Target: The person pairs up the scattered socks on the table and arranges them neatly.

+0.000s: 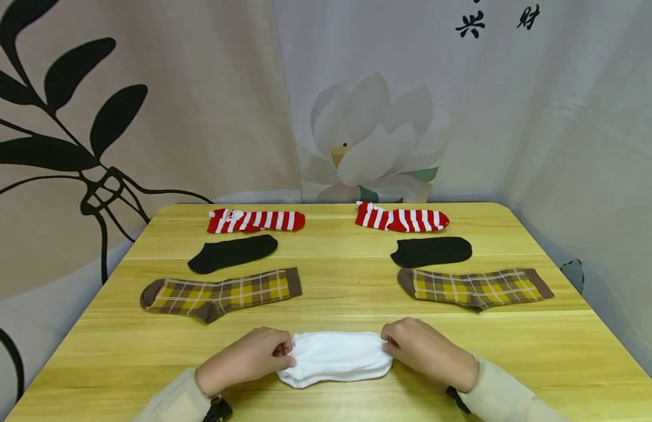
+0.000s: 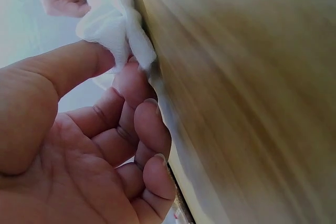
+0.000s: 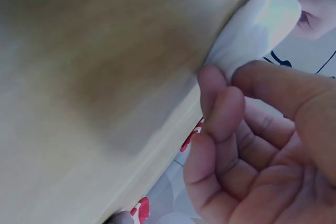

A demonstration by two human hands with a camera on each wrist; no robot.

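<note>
A white sock bundle [image 1: 338, 358], soft and bunched, lies across the near middle of the wooden table [image 1: 347, 293]. At its left end, my left hand [image 1: 252, 358] pinches the cloth between thumb and fingers. My right hand [image 1: 427, 351] pinches the right end in the same way. Up close in the left wrist view, white fabric [image 2: 107, 24] is caught between the thumb and forefinger, the other fingers curled in. The right wrist view has the white cloth [image 3: 257, 27] stretching away from the pinching fingertips. Whether it is one sock or two I cannot tell.
Beyond the hands lie two plaid socks, left [image 1: 226, 295] and right [image 1: 475, 288]. Behind them are two black socks [image 1: 233, 253] [image 1: 431, 252]. Two red-and-white striped socks [image 1: 256, 221] [image 1: 402, 217] lie near the far edge. Printed curtains [image 1: 215, 105] hang behind the table.
</note>
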